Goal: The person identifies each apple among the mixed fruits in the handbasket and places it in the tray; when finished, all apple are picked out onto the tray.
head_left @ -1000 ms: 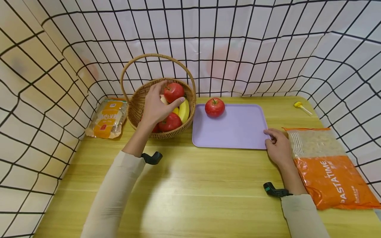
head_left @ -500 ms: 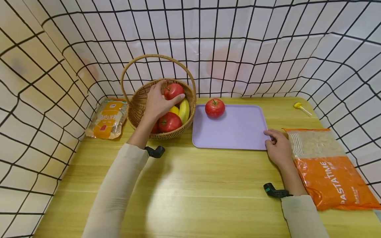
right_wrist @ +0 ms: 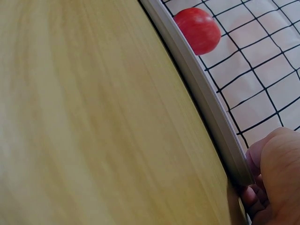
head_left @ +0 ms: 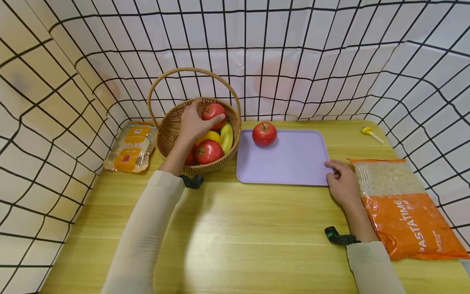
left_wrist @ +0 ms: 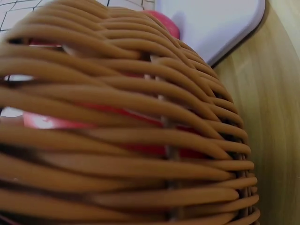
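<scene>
At the left, a wicker basket (head_left: 161, 134) with a tall handle holds red apples, a banana (head_left: 227, 136) and a yellow fruit (head_left: 213, 136). My left hand (head_left: 192, 122) reaches inside it, fingers and thumb around the rear red apple (head_left: 216, 109), the thumb across its front. Woven basket wall (left_wrist: 117, 112) fills most of the left wrist view, hiding that hand. A lilac tray (head_left: 286, 159) lies right of the basket, bearing one red apple (head_left: 264, 134) near its back left corner. My right hand (head_left: 343, 181) pinches the tray's right edge, thumb above and fingers (right_wrist: 253, 199) below.
An orange pasta bag (head_left: 415, 224) lies beside my right forearm. Behind it is a yellow lollipop (head_left: 366, 130). Left of the basket lies a clear and orange food packet (head_left: 132, 147). White gridded sheeting (head_left: 275, 61) encloses the table (head_left: 257, 237) at the back and sides.
My left thumb has drawn in over the front of the rear apple, and the left forearm has shifted slightly right and forward. My right hand and the tray stay in place.
</scene>
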Motion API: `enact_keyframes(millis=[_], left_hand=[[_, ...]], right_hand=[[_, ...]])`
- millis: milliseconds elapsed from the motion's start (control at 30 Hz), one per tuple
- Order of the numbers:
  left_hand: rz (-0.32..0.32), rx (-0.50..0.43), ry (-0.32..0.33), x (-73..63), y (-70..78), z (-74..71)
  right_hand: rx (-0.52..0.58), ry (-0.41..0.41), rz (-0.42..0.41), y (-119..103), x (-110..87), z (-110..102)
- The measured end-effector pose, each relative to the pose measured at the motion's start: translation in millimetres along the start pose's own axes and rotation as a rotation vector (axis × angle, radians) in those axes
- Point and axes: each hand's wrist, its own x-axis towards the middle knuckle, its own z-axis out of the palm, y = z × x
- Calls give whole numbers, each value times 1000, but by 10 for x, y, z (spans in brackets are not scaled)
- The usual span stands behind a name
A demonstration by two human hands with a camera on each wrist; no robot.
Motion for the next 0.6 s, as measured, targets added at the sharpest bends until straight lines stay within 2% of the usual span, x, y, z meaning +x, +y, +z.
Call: enact_keyframes(millis=[333, 600], left_hand=[[-11, 29, -52, 97, -77, 55], [-36, 31, -132, 136, -121, 62]], right_hand=[[5, -1, 3, -20, -11, -6], [1, -2, 2, -6, -15, 0]])
